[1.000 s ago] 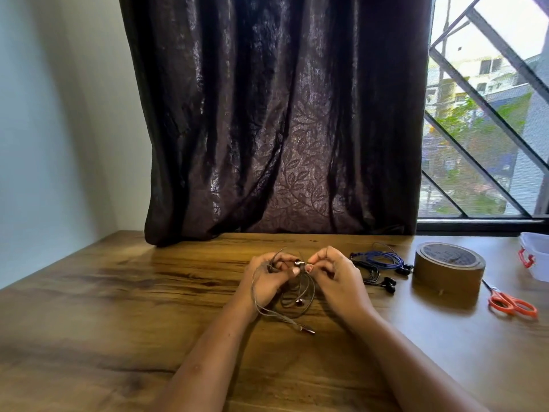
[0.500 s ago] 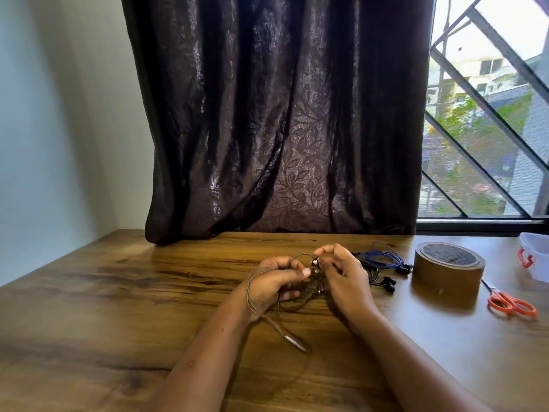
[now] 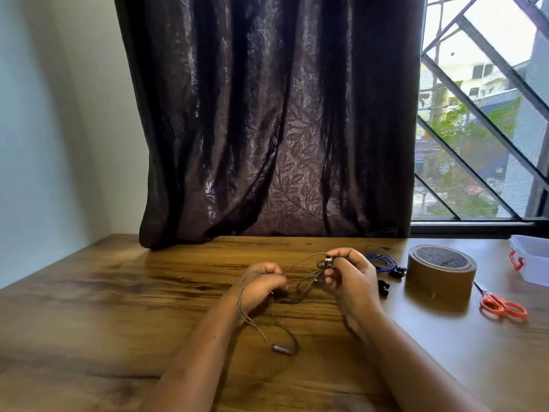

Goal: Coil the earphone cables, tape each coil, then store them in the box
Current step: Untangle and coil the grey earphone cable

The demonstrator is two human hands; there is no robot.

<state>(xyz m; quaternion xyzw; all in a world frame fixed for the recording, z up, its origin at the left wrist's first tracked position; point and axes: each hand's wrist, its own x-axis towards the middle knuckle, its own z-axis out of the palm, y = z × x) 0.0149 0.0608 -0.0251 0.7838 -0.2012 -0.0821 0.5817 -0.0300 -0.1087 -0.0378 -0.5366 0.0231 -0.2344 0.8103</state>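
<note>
A grey earphone cable [image 3: 300,264] stretches between my two hands above the wooden table [image 3: 118,307]. My left hand [image 3: 261,285] grips loops of it, and strands hang round the wrist. My right hand [image 3: 352,279] pinches the earbud end near its fingertips. The cable's plug [image 3: 280,349] lies on the table below my hands. A blue earphone cable [image 3: 384,261] with black buds lies tangled just right of my right hand. A brown tape roll [image 3: 441,273] stands further right. Part of the clear plastic box [image 3: 531,260] with a red latch shows at the right edge.
Orange-handled scissors [image 3: 502,304] lie right of the tape roll. A dark curtain [image 3: 267,129] hangs at the table's back edge, beside a barred window [image 3: 481,114]. A pale wall stands to the left.
My hands have drawn apart: the right one rose and moved right with the earbud end, pulling the cable taut. The plug slid nearer to me on the table.
</note>
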